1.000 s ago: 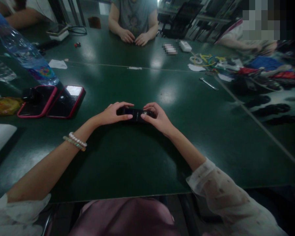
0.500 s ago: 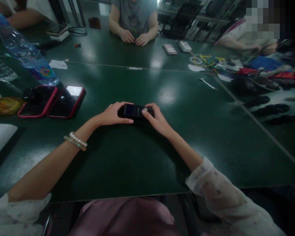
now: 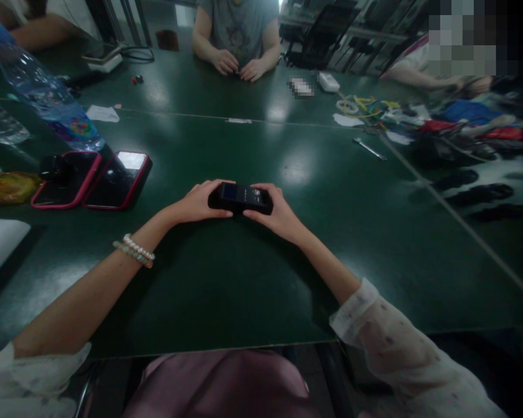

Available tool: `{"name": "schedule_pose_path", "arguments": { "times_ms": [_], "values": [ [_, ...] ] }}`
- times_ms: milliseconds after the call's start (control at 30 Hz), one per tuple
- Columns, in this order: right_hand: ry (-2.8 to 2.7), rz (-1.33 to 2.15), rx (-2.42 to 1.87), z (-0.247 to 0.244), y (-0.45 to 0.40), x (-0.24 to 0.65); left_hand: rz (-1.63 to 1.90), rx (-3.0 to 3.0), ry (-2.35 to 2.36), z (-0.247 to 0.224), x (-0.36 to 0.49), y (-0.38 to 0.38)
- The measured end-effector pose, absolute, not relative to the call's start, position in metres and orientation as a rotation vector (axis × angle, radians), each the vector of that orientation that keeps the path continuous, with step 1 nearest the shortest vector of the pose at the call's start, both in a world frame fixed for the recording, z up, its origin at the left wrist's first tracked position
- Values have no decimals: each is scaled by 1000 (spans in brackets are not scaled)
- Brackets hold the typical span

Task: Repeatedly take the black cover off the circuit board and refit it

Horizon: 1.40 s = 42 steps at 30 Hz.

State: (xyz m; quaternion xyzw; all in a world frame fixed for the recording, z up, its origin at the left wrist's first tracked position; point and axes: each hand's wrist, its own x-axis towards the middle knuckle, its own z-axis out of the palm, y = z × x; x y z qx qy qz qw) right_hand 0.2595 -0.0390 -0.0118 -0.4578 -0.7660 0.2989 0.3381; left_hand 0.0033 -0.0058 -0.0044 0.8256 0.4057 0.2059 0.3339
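A small black handheld device (image 3: 243,196) with a dark screen at its left end and buttons at its right lies level between my hands, just above or on the green table (image 3: 244,278); I cannot tell which. My left hand (image 3: 200,200) is closed around its left end, the thumb along the near edge. Around the right end my right hand (image 3: 276,212) is closed too, its thumb on the near side and fingers at the far edge. The buttons show uncovered.
To the left lie two red-cased phones (image 3: 117,181) (image 3: 65,181), a water bottle (image 3: 54,96) and a yellow packet (image 3: 11,187). A wrench (image 3: 369,148) lies right, near tangled cables and cloth (image 3: 470,113). A person's hands (image 3: 239,65) rest across the table.
My right thumb has moved off the device's buttons down to its near edge. The device has tilted slightly, showing more of its near side. My left hand stays in place.
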Motion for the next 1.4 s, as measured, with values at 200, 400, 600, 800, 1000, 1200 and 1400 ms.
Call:
{"name": "schedule_pose_path", "arguments": {
  "times_ms": [200,400,600,800,1000,1200,1400],
  "values": [
    [-1853,872,-1149,-14,-36,260,511,2088,1184,-8,3,-5],
    [-1561,851,-1200,-10,-30,268,519,2129,1079,-8,1,-4],
    [-1508,557,-1397,-26,-13,290,500,2137,1067,-6,-2,-5],
    [-1702,424,-1530,-35,-9,293,485,2117,1090,-5,-1,-6],
    [-1759,389,-1515,-31,-13,288,481,2115,1091,-6,-1,-5],
    [-1778,357,-1503,-27,-16,286,479,2122,1080,-6,-1,-5],
    [-1763,256,-1511,-30,-14,285,481,2149,1065,-7,-1,-4]
  ]
}}
